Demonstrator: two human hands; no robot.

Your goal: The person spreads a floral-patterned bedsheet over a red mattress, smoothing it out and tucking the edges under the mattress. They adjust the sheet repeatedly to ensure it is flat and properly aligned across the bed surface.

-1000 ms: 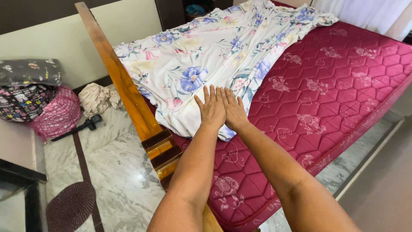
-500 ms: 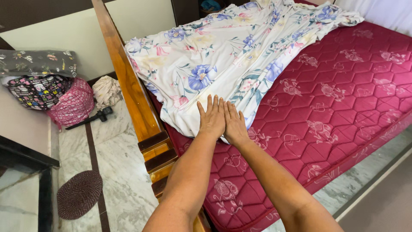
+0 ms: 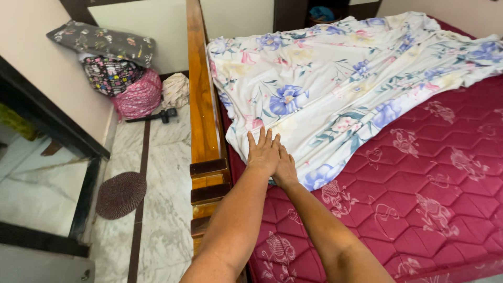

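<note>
Mattress (image 3: 419,173): hands flat on sheet (image 3: 325,89) corner

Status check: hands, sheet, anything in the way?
Left hand flat, overlapping right hand, both open on floral bedsheet edge. Sheet rumpled over red quilted mattress. Wooden bed frame just left; nothing blocking.

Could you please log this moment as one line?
left hand: flat on white floral bedsheet | right hand: partly under left, at sheet edge | red quilted mattress part bare
</note>
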